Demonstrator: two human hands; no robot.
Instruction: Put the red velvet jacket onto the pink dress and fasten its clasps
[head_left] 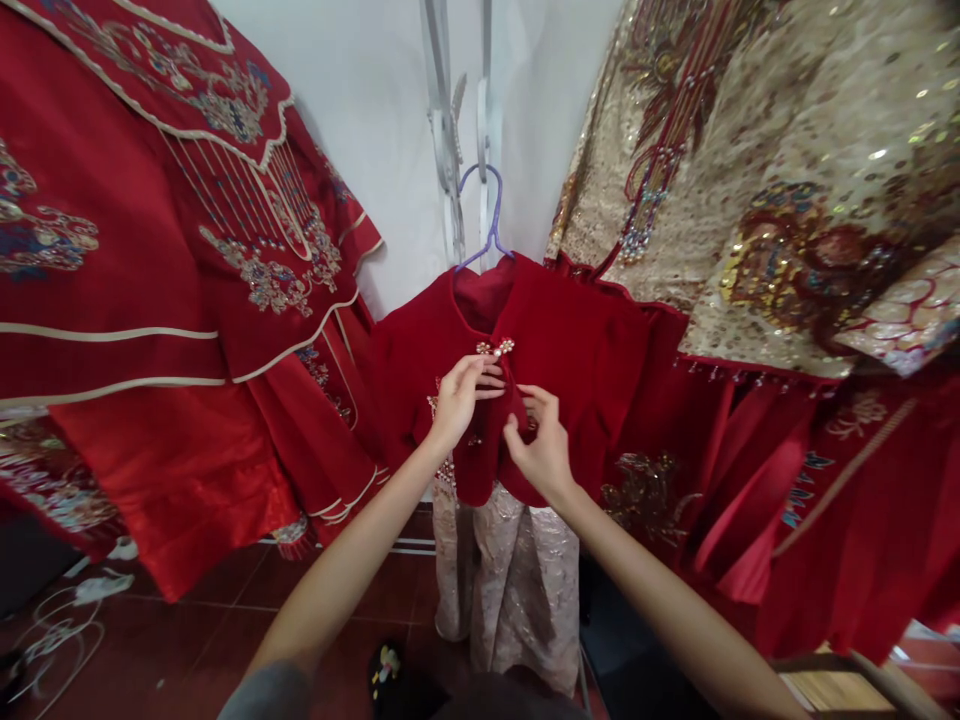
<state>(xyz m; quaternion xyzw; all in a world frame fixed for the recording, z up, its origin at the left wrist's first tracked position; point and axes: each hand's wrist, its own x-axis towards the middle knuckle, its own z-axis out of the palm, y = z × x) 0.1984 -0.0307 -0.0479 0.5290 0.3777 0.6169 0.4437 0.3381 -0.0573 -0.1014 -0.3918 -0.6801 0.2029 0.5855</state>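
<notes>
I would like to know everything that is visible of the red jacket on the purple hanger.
The short jacket is deep red and looks velvety. It hangs upright on the purple hanger, its neckline open. A pearl-like ornament sits at the top of its front. The left hand is at the front just below this, the right hand slightly lower; fingers partly hide the opening. Below the hem hangs pale, shiny fabric.

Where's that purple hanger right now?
In the head view, the purple hanger is at upper centre, by the pale rack, rising from the neckline of the red jacket, above the left hand and right hand.
</notes>
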